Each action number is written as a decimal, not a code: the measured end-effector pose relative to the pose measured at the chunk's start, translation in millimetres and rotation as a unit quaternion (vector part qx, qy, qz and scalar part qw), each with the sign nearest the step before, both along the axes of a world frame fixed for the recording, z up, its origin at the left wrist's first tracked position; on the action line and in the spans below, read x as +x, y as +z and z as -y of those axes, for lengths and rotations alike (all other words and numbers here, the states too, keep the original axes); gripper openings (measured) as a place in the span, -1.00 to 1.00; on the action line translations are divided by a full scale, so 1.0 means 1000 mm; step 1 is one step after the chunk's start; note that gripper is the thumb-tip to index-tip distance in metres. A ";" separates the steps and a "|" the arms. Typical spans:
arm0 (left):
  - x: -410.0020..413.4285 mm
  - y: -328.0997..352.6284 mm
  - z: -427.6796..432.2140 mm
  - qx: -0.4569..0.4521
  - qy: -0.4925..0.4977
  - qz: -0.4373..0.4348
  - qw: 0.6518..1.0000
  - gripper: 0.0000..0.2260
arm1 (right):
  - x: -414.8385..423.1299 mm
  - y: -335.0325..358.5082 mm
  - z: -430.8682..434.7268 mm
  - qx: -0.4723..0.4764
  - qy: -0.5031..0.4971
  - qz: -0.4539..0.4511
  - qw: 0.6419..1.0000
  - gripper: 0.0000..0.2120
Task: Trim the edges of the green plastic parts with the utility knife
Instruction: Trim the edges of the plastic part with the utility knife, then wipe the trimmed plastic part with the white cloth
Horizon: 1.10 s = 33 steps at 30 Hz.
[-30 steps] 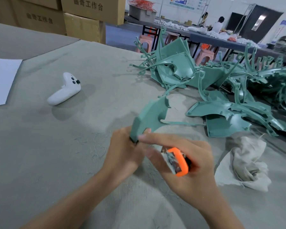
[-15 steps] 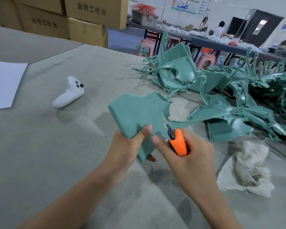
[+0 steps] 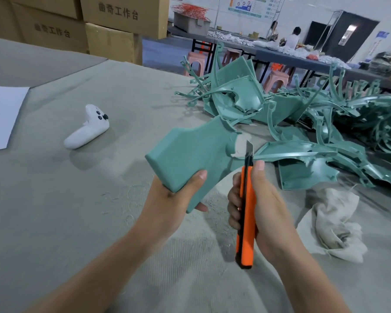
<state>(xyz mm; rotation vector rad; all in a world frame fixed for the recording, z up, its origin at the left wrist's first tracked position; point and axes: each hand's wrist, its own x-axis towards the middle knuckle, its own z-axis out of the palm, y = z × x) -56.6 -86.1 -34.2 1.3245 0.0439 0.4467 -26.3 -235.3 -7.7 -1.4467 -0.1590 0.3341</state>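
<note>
A flat green plastic part is being held above the grey fabric-covered table, its near corner being gripped by the left hand, thumb on top. An orange utility knife is being clasped by the right hand, fingers wrapped round the handle, with the extended blade just beside the part's notched right edge; contact cannot be determined.

Black print "曲奇工作台" on the sides of two stacked brown cardboard boxes, top left
</note>
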 end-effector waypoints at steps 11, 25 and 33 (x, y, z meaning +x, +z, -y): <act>0.002 0.000 -0.004 -0.030 -0.008 -0.031 0.999 -0.86 | 0.001 0.004 0.005 0.022 -0.011 0.039 0.999 -0.47; 0.013 -0.006 -0.027 -0.208 0.010 -0.024 0.978 -0.79 | 0.046 -0.018 0.065 -0.620 -0.132 0.212 0.744 -0.69; 0.011 -0.002 -0.028 -0.251 -0.012 -0.037 0.967 -0.65 | 0.055 -0.017 0.097 -0.681 -0.233 0.121 0.684 -0.58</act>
